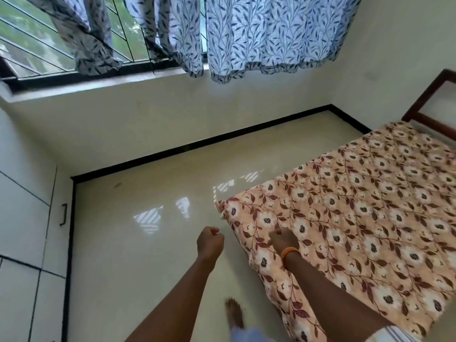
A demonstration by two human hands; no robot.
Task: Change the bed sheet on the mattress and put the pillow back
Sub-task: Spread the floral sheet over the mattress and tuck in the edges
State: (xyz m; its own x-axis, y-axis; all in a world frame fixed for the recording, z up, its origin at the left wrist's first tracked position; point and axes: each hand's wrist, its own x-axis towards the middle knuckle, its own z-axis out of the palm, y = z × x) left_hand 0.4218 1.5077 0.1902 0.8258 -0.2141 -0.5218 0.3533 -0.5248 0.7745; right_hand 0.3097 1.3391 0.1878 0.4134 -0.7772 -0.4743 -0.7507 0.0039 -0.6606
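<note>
- Both forearms are bare, with no sleeves reaching them.
- The right wrist wears an orange band (289, 253) (thin, a bangle or thread; which one cannot be told).
- The left hand (210, 239) and wrist carry nothing.
- One bare foot (235, 314) shows, unshod.
- Pale, light-coloured clothing (251, 335) sits at the bottom edge, blurred.

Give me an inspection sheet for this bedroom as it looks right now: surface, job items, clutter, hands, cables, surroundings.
Surface: mattress on a glossy tiled floor, wooden bed frame behind it.
Job's things: floral sheet spread over the mattress, slightly creased; no pillow in view.
Clutter: nothing seen.
Hands: left hand a closed fist over the floor, holding nothing visible; right hand curled at the sheet's edge, grip unclear; orange band on its wrist.
Cables: nothing seen.
Surroundings: barred window with leaf-print curtains, white cupboard at left, bare foot below.
</note>
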